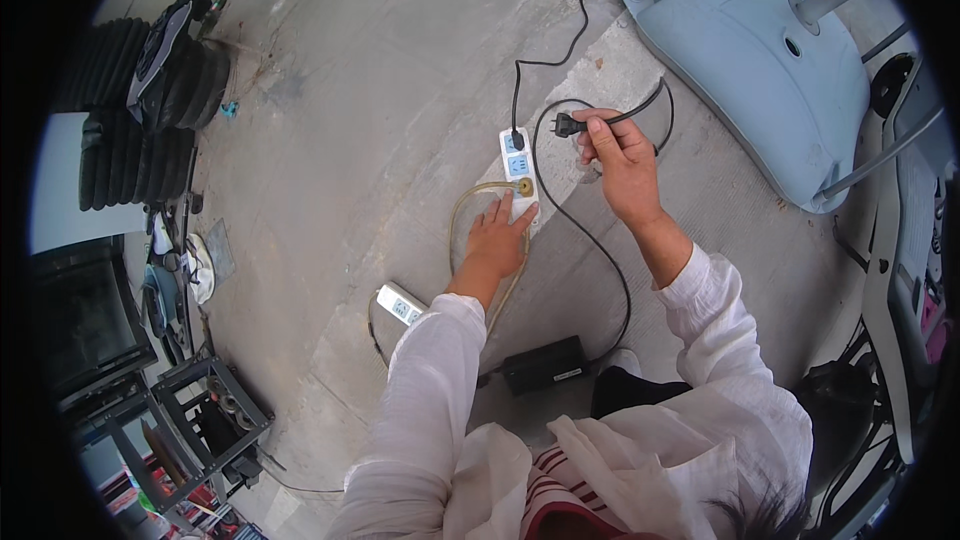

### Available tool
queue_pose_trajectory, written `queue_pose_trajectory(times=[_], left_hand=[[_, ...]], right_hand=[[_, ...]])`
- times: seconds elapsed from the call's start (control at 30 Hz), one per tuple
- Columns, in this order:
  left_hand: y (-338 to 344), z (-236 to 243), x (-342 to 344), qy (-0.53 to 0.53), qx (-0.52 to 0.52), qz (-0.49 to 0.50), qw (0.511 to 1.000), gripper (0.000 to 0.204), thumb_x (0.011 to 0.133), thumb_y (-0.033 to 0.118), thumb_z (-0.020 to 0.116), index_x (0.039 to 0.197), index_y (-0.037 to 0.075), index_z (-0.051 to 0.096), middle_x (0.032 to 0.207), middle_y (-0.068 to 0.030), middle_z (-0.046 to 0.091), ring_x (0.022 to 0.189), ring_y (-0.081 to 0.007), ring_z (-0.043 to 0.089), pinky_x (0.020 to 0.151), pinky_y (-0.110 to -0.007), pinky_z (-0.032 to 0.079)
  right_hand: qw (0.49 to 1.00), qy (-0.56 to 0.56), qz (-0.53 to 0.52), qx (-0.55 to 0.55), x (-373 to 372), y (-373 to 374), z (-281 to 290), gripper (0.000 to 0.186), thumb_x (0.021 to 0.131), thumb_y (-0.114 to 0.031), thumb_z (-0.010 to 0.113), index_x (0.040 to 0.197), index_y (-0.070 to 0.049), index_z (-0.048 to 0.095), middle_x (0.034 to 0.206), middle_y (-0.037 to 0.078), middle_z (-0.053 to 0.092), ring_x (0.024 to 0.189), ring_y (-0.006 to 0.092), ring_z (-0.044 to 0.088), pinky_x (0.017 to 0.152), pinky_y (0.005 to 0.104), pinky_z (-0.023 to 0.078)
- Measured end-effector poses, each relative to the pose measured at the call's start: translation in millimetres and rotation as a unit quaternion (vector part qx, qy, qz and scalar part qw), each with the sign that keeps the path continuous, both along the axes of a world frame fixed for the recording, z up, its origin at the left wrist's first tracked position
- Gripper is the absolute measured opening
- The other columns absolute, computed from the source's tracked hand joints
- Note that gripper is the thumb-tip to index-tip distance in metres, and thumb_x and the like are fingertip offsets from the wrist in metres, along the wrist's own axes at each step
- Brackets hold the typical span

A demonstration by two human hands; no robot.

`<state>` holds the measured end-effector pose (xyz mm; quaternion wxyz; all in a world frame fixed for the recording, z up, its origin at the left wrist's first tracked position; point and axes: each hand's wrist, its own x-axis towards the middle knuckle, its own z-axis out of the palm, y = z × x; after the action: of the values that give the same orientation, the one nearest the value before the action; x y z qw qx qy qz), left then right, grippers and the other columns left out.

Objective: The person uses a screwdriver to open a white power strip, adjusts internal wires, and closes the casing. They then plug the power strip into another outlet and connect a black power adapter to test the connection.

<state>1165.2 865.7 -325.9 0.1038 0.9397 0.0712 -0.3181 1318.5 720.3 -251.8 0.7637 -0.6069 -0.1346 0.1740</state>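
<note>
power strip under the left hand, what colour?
White power strip with blue socket faces; the left hand rests on its near end. Head view shows it best.

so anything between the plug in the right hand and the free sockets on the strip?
Nothing visible. The right hand holds the black plug just right of the power strip; the left hand rests at its near end.

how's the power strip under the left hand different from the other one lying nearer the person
The far strip is pinned by the left hand and has a black plug in it; the near strip lies untouched, sockets empty. The far strip shows blue socket faces, the near one looks paler. Both are white and lie on concrete.
</note>
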Motion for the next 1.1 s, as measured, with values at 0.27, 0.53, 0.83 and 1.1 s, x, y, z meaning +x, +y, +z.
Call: queue_pose_trajectory(times=[0.27, 0.53, 0.83, 1.1], left_hand=[[105, 61, -189, 0.006, -0.06, 0.097, 0.993, 0.062, 0.091, 0.026, 0.063, 0.148, 0.023, 0.04, 0.153, -0.0116, 0.038, 0.13, -0.0334, 0.048, 0.105, -0.041, 0.044], [145, 98, -391, 0.013, -0.039, 0.349, 0.936, 0.048, 0.093, 0.032, 0.059, 0.135, 0.01, 0.054, 0.127, -0.0181, 0.062, 0.115, -0.0362, 0.059, 0.097, -0.043, 0.047], [87, -7, -423, 0.005, -0.259, 0.378, 0.889, 0.046, 0.093, 0.03, 0.06, 0.134, 0.008, 0.056, 0.122, -0.0202, 0.064, 0.109, -0.0356, 0.063, 0.094, -0.041, 0.049], [87, -7, -433, -0.022, -0.251, 0.412, 0.876, 0.04, 0.095, 0.025, 0.059, 0.131, 0.009, 0.058, 0.118, -0.0176, 0.067, 0.105, -0.0321, 0.065, 0.092, -0.039, 0.05]], right_hand=[[0.957, 0.077, 0.234, -0.153, -84, -72, -21, 0.008, 0.089, -0.006, 0.07, 0.096, -0.005, 0.066, 0.076, -0.003, 0.06, 0.063, 0.0026, 0.05, 0.056, 0.0197, 0.042], [0.872, 0.11, 0.422, -0.223, -140, -32, -3, 0.009, 0.089, -0.009, 0.072, 0.089, -0.006, 0.064, 0.075, -0.003, 0.06, 0.062, 0.0031, 0.05, 0.055, 0.02, 0.042], [0.851, 0.146, 0.43, -0.263, -227, 20, -44, 0.014, 0.089, -0.012, 0.071, 0.1, -0.004, 0.067, 0.075, 0.0, 0.061, 0.066, 0.0067, 0.054, 0.059, 0.0225, 0.045], [0.84, 0.096, 0.449, -0.29, -284, 72, -106, 0.018, 0.088, -0.006, 0.069, 0.105, -0.002, 0.067, 0.08, 0.002, 0.064, 0.07, 0.0073, 0.053, 0.064, 0.0246, 0.045]])
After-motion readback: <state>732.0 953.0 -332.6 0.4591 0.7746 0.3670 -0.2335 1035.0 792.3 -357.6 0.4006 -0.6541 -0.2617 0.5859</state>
